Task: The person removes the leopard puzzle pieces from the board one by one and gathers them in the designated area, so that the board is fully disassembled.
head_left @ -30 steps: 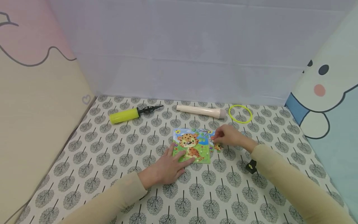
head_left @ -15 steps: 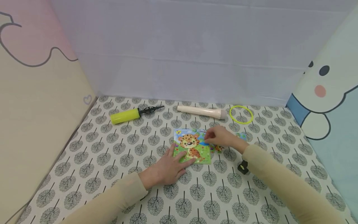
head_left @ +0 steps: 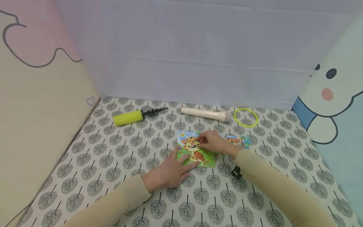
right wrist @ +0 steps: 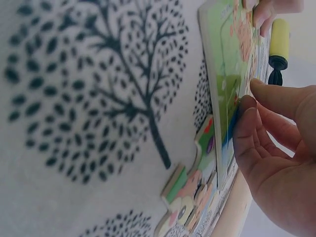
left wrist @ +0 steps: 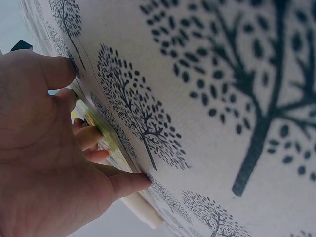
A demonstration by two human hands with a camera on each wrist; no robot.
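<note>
- Shifting inward: right hand point(head_left: 212, 141) has gone from the edge of the puzzle board point(head_left: 209, 160) to the middle, fingertips now by the printed leopard's face.
- Move uncovers pieces on the right: ear piece point(head_left: 232, 140) and blue-green piece point(head_left: 246, 141), both lying off the board.
- Meaning, my judgement: attention is on the board now, not on the loose stuff; work looks unfinished with pieces still out.
- Right hand pose: reaching in from the right, fingers bent down, thumb and fingertips close together. Narrow grip; can't tell if a piece is between them.
- Left hand point(head_left: 171, 168): hasn't budged, fingers spread wide over the lower left corner, holding nothing; probably steadying.
- Board lies flat on tree-print cloth point(head_left: 215, 197), under both hands' fingers.
</note>
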